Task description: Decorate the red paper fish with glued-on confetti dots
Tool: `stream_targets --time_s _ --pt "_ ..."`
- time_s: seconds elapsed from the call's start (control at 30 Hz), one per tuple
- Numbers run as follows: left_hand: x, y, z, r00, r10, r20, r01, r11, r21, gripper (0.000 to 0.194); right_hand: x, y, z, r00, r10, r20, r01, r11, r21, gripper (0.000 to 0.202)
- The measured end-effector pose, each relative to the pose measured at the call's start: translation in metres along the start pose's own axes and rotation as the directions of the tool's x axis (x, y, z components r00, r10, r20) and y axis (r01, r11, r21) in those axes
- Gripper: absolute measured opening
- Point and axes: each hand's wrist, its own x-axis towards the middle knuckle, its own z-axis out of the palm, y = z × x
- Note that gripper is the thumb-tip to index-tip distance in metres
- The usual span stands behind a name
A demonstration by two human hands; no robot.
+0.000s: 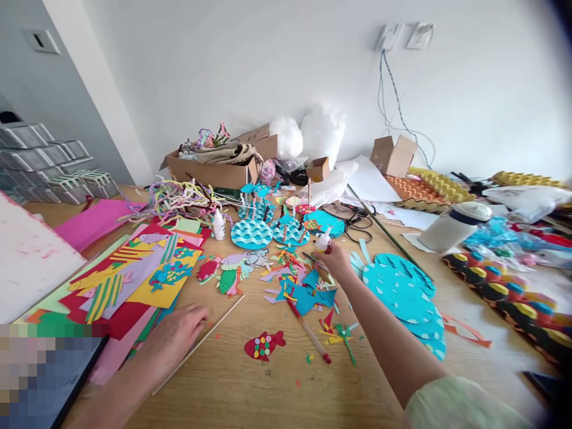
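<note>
- The right hand (pixel 333 259) is gripping a white bottle (pixel 322 241) just beyond the paper scraps (pixel 315 299).
- The bottle is probably feeling light, smooth and squeezable; its body, below the nozzle (pixel 328 231), is offering the best hold.
- The left hand (pixel 181 333) is resting loosely, seemingly empty, beside a stick (pixel 218 323).

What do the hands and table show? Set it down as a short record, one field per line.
Left hand: beside a thin wooden stick; contact unclear
Right hand: fingers around a white squeeze bottle, nozzle up
Second squeeze bottle: upright, beyond the left hand
Near centre: red paper fish with coloured dots
Left side: coloured paper sheets, overlapping, cut-out fish on top
Right side: overlapping blue pieces, white lidded tumbler
</note>
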Motion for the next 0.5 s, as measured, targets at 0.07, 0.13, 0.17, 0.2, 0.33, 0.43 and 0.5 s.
stream_targets --time_s 0.07,0.13,0.17,0.2,0.33,0.43,0.5 --pt "0.007 -0.002 0.005 1.000 0.019 0.020 -0.019 1.000 0.002 0.017 0.002 0.001 0.001 1.000 0.003 0.016 -0.003 0.999 -0.040 0.031" --pt "0.011 -0.005 0.007 0.999 0.033 0.034 -0.033 0.999 0.017 0.016 0.004 0.001 0.001 1.000 0.009 0.025 -0.007 0.998 -0.069 0.031" --pt "0.012 -0.006 0.007 0.999 0.040 0.036 -0.041 0.999 0.027 0.016 0.004 0.001 0.001 1.000 0.012 0.029 -0.009 0.997 -0.080 0.031" --pt "0.013 -0.007 0.007 0.998 0.044 0.037 -0.045 0.998 0.037 0.016 0.005 0.000 0.002 0.999 0.014 0.032 -0.011 0.996 -0.089 0.031" --pt "0.013 -0.006 0.003 0.999 0.029 0.044 -0.031 0.998 0.047 0.017 0.004 -0.003 0.001 0.999 0.008 0.037 -0.004 0.993 -0.114 0.028" --pt "0.011 -0.003 -0.002 0.999 0.015 0.031 -0.017 0.998 0.059 0.017 -0.003 -0.005 -0.009 1.000 -0.004 0.024 0.007 0.992 -0.128 0.027" --pt "0.010 0.001 -0.007 0.999 0.004 0.034 -0.007 0.996 0.087 0.016 -0.012 -0.008 -0.022 1.000 -0.013 -0.014 0.011 0.991 -0.131 0.028"
